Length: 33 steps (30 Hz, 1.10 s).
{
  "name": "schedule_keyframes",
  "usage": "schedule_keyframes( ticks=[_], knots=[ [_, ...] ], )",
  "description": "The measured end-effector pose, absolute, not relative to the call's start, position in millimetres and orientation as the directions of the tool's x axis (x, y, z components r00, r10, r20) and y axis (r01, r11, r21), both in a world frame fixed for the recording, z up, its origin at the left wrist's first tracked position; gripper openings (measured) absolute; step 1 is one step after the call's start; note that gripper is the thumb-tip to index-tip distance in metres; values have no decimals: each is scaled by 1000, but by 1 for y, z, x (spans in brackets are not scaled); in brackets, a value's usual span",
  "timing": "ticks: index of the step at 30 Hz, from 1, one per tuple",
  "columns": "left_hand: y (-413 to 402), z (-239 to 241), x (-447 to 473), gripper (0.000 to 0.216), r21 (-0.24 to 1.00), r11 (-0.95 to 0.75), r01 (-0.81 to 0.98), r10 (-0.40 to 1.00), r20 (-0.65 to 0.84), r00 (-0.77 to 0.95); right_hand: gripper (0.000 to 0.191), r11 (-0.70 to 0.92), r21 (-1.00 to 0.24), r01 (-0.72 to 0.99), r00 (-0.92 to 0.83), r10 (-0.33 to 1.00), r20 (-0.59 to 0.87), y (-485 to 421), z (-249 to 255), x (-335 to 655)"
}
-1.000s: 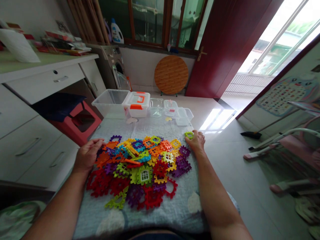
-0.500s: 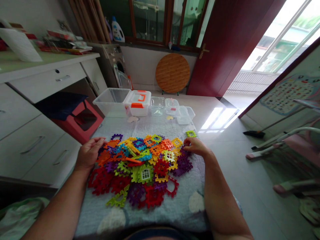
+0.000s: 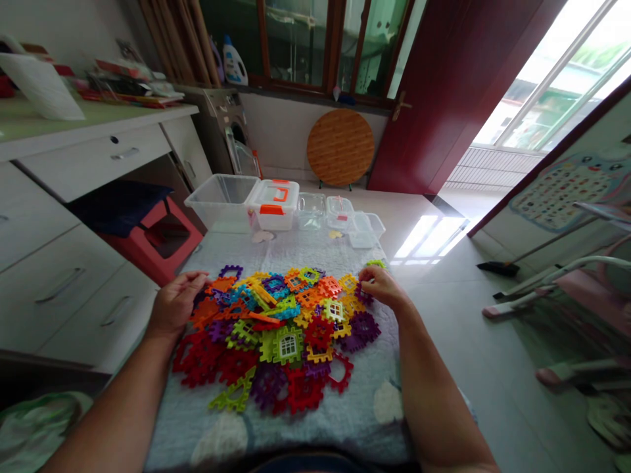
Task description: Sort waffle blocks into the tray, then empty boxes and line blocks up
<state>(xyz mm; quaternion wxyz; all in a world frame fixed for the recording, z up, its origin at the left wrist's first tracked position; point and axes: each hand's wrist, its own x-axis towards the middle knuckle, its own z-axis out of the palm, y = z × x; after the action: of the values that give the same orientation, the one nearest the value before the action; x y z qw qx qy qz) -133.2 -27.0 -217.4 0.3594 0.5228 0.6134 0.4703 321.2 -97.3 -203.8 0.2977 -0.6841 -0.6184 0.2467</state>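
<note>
A heap of plastic interlocking building pieces in many colours covers the middle of the cloth-covered table point(image 3: 355, 420). At the heap's left edge rests my left hand point(image 3: 178, 302), its fingers stretched beside orange pieces point(image 3: 204, 313). My right hand point(image 3: 383, 288) is at the right edge, with curled fingers closed on a purple building piece point(image 3: 363, 294); the fingertips are partly hidden. Behind that hand, a lime-green piece point(image 3: 376, 263) shows in part. Front and centre lies a green piece with a white window point(image 3: 288, 345), near red pieces point(image 3: 305, 389) and a green triangle point(image 3: 235, 392).
Along the table's far end stand an open clear bin point(image 3: 221, 203), a lidded box with orange latches point(image 3: 273, 203) and several small clear containers point(image 3: 340, 211). A red stool point(image 3: 170, 233) is at the left, with white drawers point(image 3: 64, 282) beside it. A pink chair point(image 3: 586, 289) stands right.
My right hand has shifted slightly up and left and now covers part of the lime-green piece behind it. My left hand stays in place.
</note>
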Motion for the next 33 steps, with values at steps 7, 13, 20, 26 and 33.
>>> schedule_keyframes(
  ticks=[7,13,20,26,33],
  knots=[
    [-26,-218,-134,42,965,45,257,982,5,-190,20,-135,-843,521,107,990,-93,-90,-220,307],
    [-25,-220,-136,37,971,55,231,983,-12,-185,16,-105,-876,471,138,989,-44,-89,-222,307],
    [-24,-223,-137,38,973,58,222,985,-20,-169,11,145,-789,598,264,893,364,-83,-219,300],
    [-26,-220,-136,38,978,66,197,985,-32,-172,23,159,-552,819,24,950,310,-89,-218,303],
    [-25,-223,-137,43,970,48,240,987,-9,-163,74,131,-471,872,-41,979,198,-89,-223,311]
  ],
)
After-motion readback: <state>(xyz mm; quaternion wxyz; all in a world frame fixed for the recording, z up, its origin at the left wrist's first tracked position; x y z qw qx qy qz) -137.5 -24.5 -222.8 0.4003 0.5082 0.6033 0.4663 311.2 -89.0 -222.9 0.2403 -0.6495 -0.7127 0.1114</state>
